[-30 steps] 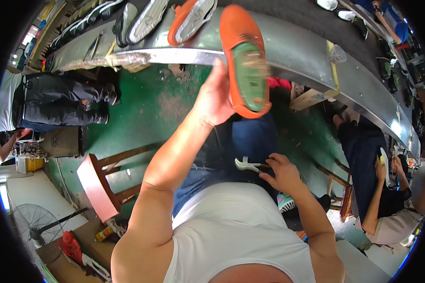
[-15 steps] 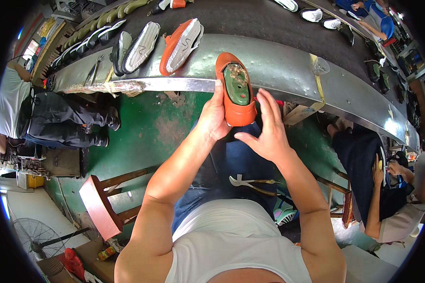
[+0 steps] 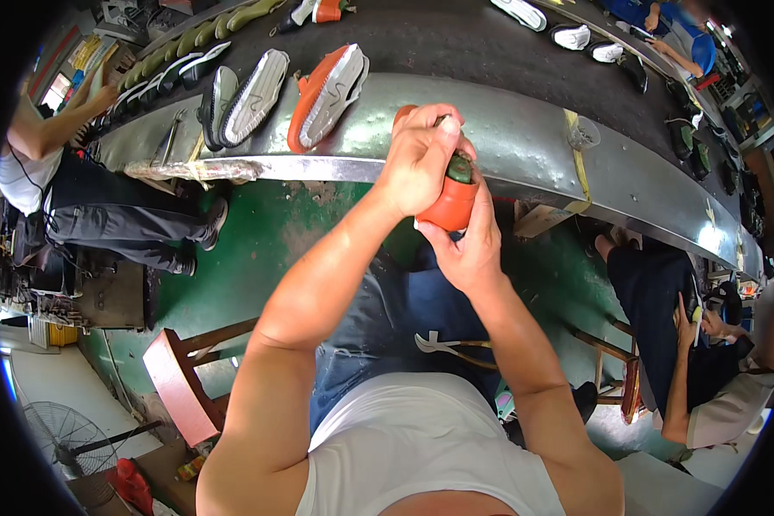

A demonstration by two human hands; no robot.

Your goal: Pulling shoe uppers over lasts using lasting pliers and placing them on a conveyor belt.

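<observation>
Both our hands close on the orange rubber-soled shoe: our left hand wraps over its top end in a clenched grip, our right hand cups it from below. We hold it in the air just before the curved grey metal bench, above our lap. A second ago only our left hand held it high, sole showing, while our right gripped a pale metal hand tool; that tool now lies on our blue trousers, so we judge hand work on the shoe has begun. An orange-and-white shoe lies on the conveyor beyond.
</observation>
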